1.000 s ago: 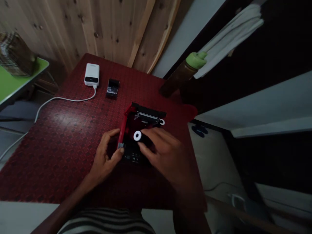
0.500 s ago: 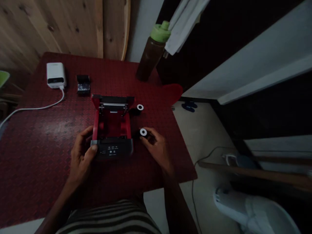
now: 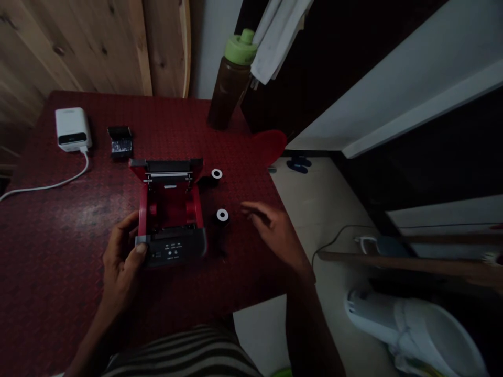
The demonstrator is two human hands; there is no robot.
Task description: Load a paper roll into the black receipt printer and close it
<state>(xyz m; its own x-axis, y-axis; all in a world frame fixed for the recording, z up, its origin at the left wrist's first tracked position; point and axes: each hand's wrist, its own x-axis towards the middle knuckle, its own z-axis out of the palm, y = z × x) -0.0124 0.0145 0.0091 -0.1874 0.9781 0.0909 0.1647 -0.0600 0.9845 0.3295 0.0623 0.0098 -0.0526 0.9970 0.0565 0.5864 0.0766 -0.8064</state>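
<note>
Dim, low-contrast frame, so fine detail is mostly lost. The small red printer (image 3: pixel 170 214) sits mid-table with its lid flipped up at the far end and the red paper bay exposed; button markings on the dark front panel are unreadable. The left hand (image 3: pixel 123 254) grips the printer's near-left corner, thumb on the front panel and fingers wrapped around the left side, partly hidden behind the casing. The right hand (image 3: pixel 275 230) hovers palm-down right of the printer, fingers loosely spread, holding nothing; its forearm runs out of view at the bottom.

Two dark rolls with white end caps lie right of the printer: the near roll (image 3: pixel 222 215) sits between printer and right hand, touching neither; the far roll (image 3: pixel 216 175) lies beside the lid hinge. Their dark bodies blend into the tabletop, so only the caps read clearly.

On the far left, a white power bank (image 3: pixel 70 128) has its cable (image 3: pixel 58 183) running off the left edge. A small black block (image 3: pixel 120 140) sits next to it; I can't identify it. A brown bottle with green cap (image 3: pixel 228 84) stands at the far edge.

The red table (image 3: pixel 58 230) has open surface left of the printer and along the near edge. Its right edge is just beyond the right hand, with floor below. The striped shirt (image 3: pixel 184 351) is cut off at the bottom.
</note>
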